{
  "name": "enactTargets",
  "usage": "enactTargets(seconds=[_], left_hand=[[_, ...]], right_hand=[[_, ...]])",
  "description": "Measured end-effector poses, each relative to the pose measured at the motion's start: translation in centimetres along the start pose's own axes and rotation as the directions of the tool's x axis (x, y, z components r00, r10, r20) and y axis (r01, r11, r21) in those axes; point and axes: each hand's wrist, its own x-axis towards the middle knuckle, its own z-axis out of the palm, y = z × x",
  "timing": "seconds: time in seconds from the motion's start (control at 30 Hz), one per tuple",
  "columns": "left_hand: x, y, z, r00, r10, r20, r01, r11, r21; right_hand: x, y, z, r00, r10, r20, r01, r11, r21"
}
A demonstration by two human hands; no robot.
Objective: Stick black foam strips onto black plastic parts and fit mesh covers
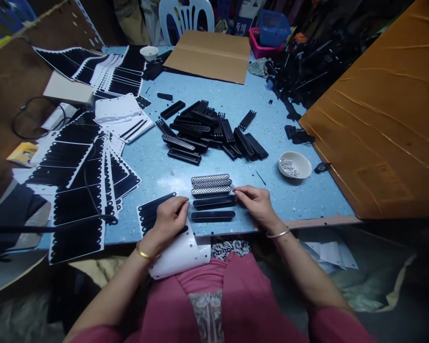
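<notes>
My right hand (255,204) is at the right ends of a short column of bars, thumb and forefinger pinched by the patterned ones; what they hold is too small to name. Three silver-patterned bars (210,183) lie side by side, with a plain black bar (213,202) and another black bar (213,216) nearer the table edge. To their left, my left hand (171,213) has its thumb and fingertips pressed together above a sheet of black strips (152,209); anything between them is hidden. A white bowl (295,165) with small silver pieces stands to the right.
A heap of black bars (210,128) lies mid-table. Sheets of black stickers (78,190) cover the left side. Flat cardboard (210,55) and a small white bowl (149,53) are at the back. A large brown box (382,128) borders the right, near dark parts.
</notes>
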Motion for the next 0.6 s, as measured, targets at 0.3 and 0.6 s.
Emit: enactTargets(seconds=[0.3, 0.6], left_hand=[[0.4, -1.1, 0.5, 0.966, 0.091, 0.242, -0.129, 0.981, 0.148], [2.8, 2.7, 1.5, 0.945, -0.095, 0.312, 0.17, 0.96, -0.223]], right_hand=[[-1.3, -0.2, -0.5, 0.959, -0.191, 0.21, 0.217, 0.971, -0.105], [0.7, -3.8, 2.1, 0.83, -0.452, 0.328, 0.549, 0.768, -0.33]])
